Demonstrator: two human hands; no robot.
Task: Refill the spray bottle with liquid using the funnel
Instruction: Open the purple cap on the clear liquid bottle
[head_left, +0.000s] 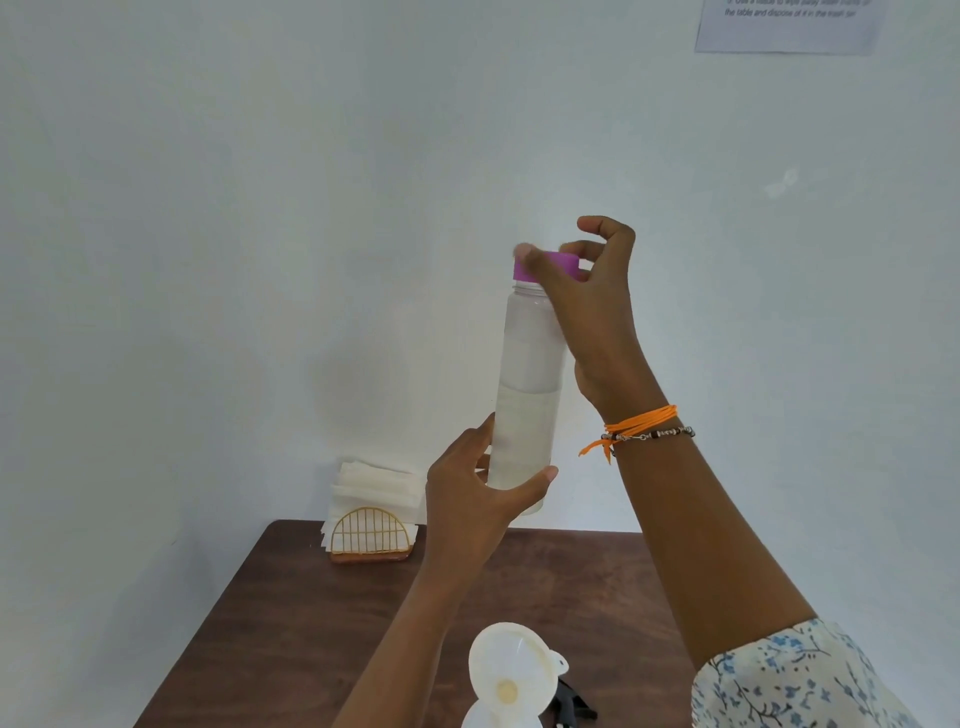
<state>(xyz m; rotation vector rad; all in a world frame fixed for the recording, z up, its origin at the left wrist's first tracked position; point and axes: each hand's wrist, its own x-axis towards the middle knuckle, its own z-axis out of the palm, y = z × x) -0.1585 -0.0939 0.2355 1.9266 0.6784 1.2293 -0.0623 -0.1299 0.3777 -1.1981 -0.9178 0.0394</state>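
Left hand (470, 493) grips water bottle (527, 395) base, held above surface (291, 623); right hand (587, 306) fingers pinch purple cap (550, 265); funnel (511, 670) below

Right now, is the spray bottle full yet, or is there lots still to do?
Not yet. Done: the white funnel already sits in the spray bottle at the table's near edge. In hand: the left hand holds the frosted bottle, about half full, while the right hand grips its purple cap. Left: cap off and pouring.

pale bluish wall (260, 208) — taped paper notice (789, 26) — behind dark brown wooden table (291, 623)
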